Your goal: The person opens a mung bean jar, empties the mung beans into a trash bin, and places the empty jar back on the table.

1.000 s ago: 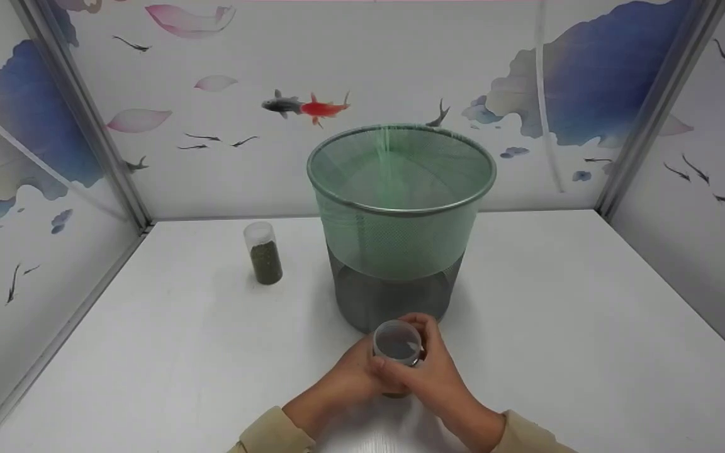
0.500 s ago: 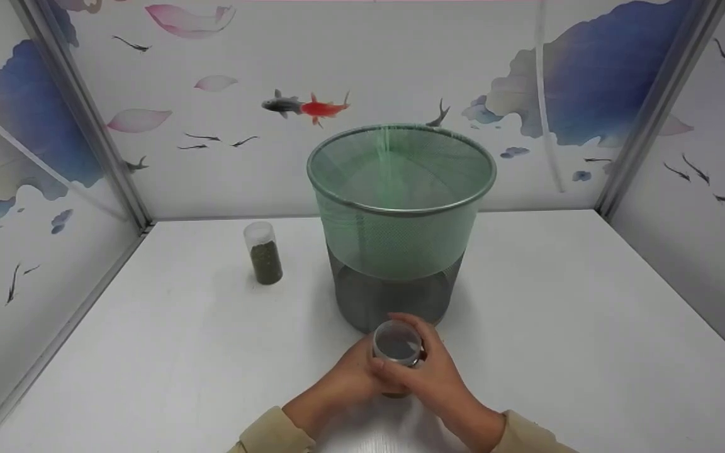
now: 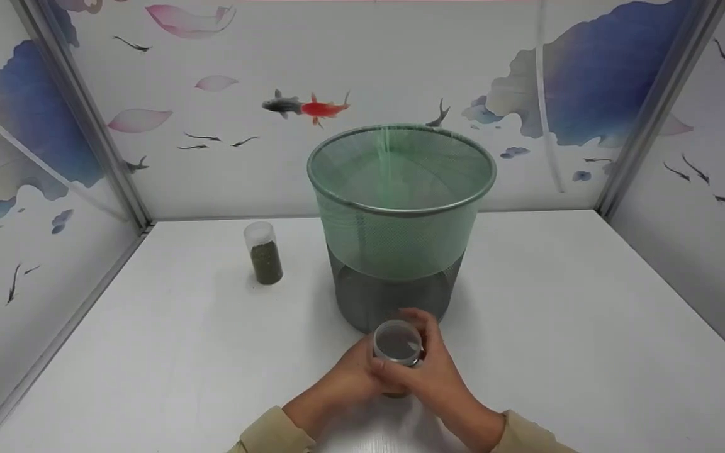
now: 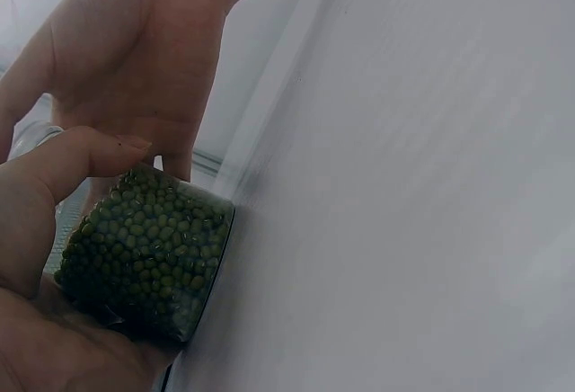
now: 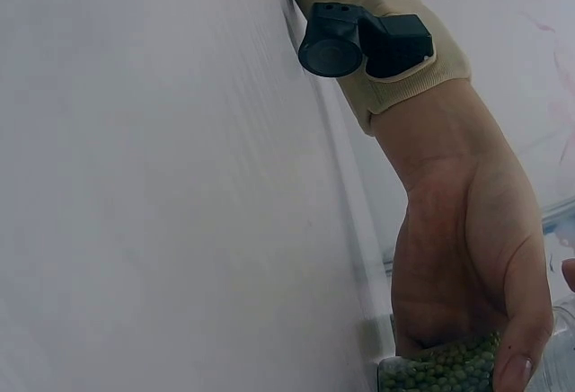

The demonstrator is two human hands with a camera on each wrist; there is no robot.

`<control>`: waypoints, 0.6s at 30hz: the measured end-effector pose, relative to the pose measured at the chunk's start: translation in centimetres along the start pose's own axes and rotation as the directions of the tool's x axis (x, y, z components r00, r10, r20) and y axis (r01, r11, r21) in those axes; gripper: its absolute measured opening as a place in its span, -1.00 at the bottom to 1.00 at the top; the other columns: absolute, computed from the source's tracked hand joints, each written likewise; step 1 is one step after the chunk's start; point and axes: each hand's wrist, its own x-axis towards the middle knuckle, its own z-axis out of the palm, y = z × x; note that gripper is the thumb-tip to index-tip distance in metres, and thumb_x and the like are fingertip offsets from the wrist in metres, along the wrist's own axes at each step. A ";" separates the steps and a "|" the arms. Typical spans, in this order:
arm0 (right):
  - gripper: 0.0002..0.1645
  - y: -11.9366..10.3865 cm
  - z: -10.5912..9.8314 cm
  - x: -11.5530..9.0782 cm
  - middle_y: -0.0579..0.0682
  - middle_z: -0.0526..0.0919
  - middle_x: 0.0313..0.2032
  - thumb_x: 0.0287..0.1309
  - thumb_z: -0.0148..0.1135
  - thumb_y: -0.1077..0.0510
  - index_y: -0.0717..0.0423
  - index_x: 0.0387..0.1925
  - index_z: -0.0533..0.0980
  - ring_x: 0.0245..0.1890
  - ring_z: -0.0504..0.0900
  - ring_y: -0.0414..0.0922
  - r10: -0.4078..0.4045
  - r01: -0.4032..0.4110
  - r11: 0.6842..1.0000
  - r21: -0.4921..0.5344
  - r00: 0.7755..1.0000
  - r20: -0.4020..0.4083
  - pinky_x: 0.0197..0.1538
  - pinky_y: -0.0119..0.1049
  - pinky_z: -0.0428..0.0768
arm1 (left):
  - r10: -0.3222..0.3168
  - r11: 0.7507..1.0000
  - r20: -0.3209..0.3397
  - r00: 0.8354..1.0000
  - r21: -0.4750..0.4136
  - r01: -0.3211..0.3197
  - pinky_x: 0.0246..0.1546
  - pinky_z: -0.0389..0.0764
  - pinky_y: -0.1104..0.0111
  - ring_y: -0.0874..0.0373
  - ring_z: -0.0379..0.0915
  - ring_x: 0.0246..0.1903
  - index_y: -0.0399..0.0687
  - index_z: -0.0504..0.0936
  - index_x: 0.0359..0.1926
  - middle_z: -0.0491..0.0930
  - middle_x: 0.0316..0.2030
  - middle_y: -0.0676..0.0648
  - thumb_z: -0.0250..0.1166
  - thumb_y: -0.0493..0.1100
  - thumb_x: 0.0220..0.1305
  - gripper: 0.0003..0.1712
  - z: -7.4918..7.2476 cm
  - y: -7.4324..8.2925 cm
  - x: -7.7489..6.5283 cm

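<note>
A clear jar (image 3: 398, 343) of green mung beans stands upright between both hands, close in front of the mesh basket. My left hand (image 3: 347, 377) wraps the lower part of the jar; in the left wrist view its thumb (image 4: 99, 154) presses the side above the mung beans (image 4: 148, 253). My right hand (image 3: 444, 380) holds the top part, thumb along the near side of the rim and fingers curving round the far side. The right wrist view shows the left hand (image 5: 467, 257) beside the mung beans (image 5: 440, 369); much of the jar is hidden by the hands.
A tall mesh wastebasket (image 3: 394, 308), dark below with a green band above and a metal rim, stands right behind the hands. A second clear jar (image 3: 266, 261), partly filled with green beans, stands to its left. Printed panels (image 3: 230, 176) enclose the white table (image 3: 148, 365).
The right hand's far fingers have shifted back and forth around the rim and now reach slightly farther from it. The left hand and the jar hold their place.
</note>
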 end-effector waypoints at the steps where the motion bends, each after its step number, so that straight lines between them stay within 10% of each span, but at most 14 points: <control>1: 0.02 0.0 0.0 0.0 0.00 0.42 0.11 -0.11 0.58 -0.10 -0.19 0.33 0.18 0.10 0.42 -0.09 0.002 -0.002 1.000 0.003 1.000 -0.004 0.15 -0.09 0.34 | -0.002 1.000 0.002 1.000 -0.005 0.002 0.18 0.39 0.24 0.18 0.40 0.13 0.21 0.40 0.28 0.49 0.15 0.13 0.54 -0.21 0.00 -0.19 0.0 0.0 0.0; 18: -0.04 0.3 0.1 0.2 0.00 0.45 0.09 -0.13 0.58 -0.10 -0.04 0.22 0.21 0.10 0.42 -0.09 -0.001 0.000 1.000 -0.001 1.000 -0.024 0.18 -0.06 0.30 | 0.004 0.999 -0.004 1.000 0.034 -0.004 0.18 0.40 0.26 0.19 0.41 0.12 0.18 0.40 0.30 0.50 0.15 0.12 0.54 -0.16 0.01 -0.19 0.0 0.0 0.0</control>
